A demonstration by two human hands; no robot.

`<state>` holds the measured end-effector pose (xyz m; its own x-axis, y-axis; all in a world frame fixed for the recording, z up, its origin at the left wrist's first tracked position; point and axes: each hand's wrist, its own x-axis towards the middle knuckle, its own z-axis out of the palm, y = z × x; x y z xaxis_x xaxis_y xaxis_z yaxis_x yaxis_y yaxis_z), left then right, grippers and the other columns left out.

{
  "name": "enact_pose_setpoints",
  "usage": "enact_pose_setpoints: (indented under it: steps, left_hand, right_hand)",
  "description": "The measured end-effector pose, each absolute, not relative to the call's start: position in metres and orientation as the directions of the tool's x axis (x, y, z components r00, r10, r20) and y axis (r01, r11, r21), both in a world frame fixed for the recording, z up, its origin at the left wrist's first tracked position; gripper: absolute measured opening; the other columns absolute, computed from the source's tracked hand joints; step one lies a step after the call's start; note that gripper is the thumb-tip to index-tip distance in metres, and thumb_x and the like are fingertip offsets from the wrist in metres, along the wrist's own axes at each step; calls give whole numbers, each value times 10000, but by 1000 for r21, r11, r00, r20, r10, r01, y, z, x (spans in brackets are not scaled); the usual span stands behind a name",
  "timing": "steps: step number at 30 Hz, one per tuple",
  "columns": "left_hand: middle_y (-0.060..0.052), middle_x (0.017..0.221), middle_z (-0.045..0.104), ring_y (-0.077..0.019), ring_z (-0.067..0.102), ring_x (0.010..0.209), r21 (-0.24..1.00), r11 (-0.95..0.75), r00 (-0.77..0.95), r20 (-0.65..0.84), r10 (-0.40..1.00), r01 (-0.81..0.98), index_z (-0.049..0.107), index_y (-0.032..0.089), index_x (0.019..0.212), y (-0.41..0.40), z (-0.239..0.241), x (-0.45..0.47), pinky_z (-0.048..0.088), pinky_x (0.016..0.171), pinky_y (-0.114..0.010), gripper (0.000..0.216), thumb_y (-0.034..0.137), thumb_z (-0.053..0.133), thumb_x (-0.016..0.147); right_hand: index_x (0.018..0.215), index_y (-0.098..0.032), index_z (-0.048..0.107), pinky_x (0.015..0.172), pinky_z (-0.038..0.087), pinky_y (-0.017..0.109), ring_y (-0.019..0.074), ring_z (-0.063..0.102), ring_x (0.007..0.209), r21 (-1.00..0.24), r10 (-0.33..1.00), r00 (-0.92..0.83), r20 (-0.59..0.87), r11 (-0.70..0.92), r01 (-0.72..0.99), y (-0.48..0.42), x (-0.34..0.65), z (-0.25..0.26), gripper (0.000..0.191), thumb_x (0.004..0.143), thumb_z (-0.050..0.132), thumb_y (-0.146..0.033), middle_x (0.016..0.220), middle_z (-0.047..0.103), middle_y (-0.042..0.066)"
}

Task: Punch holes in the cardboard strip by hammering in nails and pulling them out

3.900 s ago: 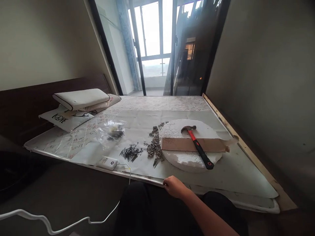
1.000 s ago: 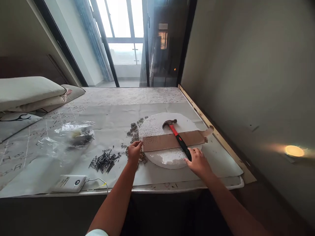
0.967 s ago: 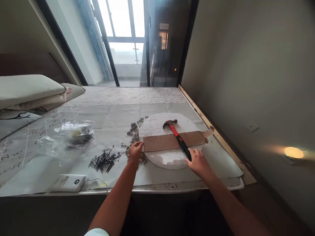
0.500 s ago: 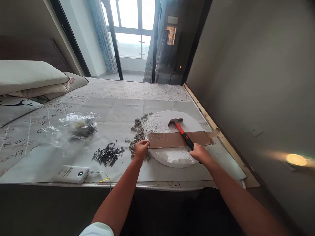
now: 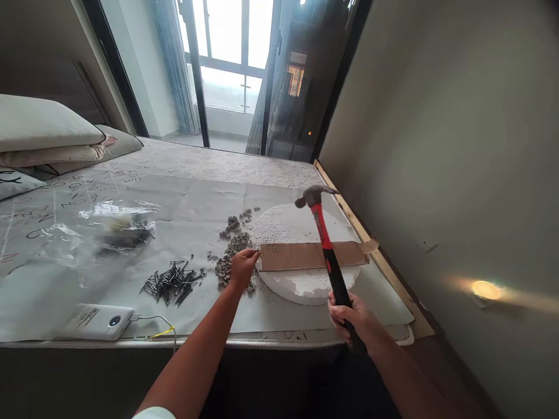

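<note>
Bedroom, daylight through the window point(image 5: 225, 35); the bed point(image 5: 209, 164) served as work surface, a pale sheet point(image 5: 187, 198) over part of its lettered top. Right hand point(image 5: 354, 319) gripped the hammer point(image 5: 326, 250) low on the handle, head apparently lifted clear of the cardboard point(image 5: 305, 257), which lay across the white disc point(image 5: 288, 224). Left hand point(image 5: 242, 269): fingertips pinched at the cardboard's left end; whether around anything, could not tell. Risk: a stray blow could catch that hand. The bed would likely give, letting disc and cardboard shift. Grit point(image 5: 227, 262) bordered the disc; loose nails point(image 5: 172, 282) lay farther left. Power bank point(image 5: 100, 322) near the front edge, cable point(image 5: 152, 317) attached; a snag might drag it off. Pillows point(image 5: 48, 131) far left.
</note>
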<state>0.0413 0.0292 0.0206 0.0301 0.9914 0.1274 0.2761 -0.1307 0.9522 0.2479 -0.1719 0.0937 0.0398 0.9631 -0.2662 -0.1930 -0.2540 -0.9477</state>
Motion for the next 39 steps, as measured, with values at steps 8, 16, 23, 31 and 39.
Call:
enact_pose_setpoints:
  steps: [8, 16, 23, 31, 39]
  left_hand:
    - [-38, 810, 701, -158, 612, 760, 821, -286, 155, 240, 958, 495, 709, 198, 774, 36, 13, 52, 443, 724, -256, 191, 296, 546, 763]
    - [-50, 787, 694, -166, 606, 741, 780, -322, 173, 272, 947, 536, 709, 191, 777, 38, 10, 53, 438, 702, -256, 206, 301, 534, 773]
    - [-63, 783, 691, -175, 610, 734, 757, -389, 169, 355, 919, 525, 717, 179, 783, 40, 8, 52, 437, 701, -269, 225, 299, 526, 774]
    - [-53, 797, 691, -164, 606, 756, 724, -395, 191, 351, 917, 565, 709, 180, 780, 39, 11, 52, 433, 737, -258, 215, 289, 523, 778]
    - [-63, 804, 687, -166, 605, 751, 734, -399, 198, 350, 916, 550, 706, 169, 791, 39, 11, 53, 435, 740, -257, 233, 300, 513, 786]
  right_hand:
    - [740, -216, 370, 253, 186, 155, 45, 233, 247, -938, 940, -56, -336, -339, -70, -193, 236, 82, 143, 689, 492, -270, 345, 296, -148]
    - [705, -223, 367, 261, 186, 156, 43, 211, 243, -920, 919, -88, -385, -390, -44, -200, 232, 84, 139, 679, 496, -269, 319, 295, -145]
    - [673, -226, 361, 251, 185, 152, 42, 213, 244, -917, 915, -107, -390, -396, -40, -201, 229, 87, 115, 644, 471, -239, 320, 280, -144]
    - [676, -223, 369, 243, 192, 153, 44, 216, 251, -918, 913, -108, -393, -397, -14, -204, 229, 88, 90, 631, 448, -220, 335, 292, -136]
    - [684, -217, 375, 250, 185, 150, 39, 224, 252, -919, 913, -117, -392, -394, 3, -205, 231, 88, 76, 654, 445, -212, 344, 282, -138]
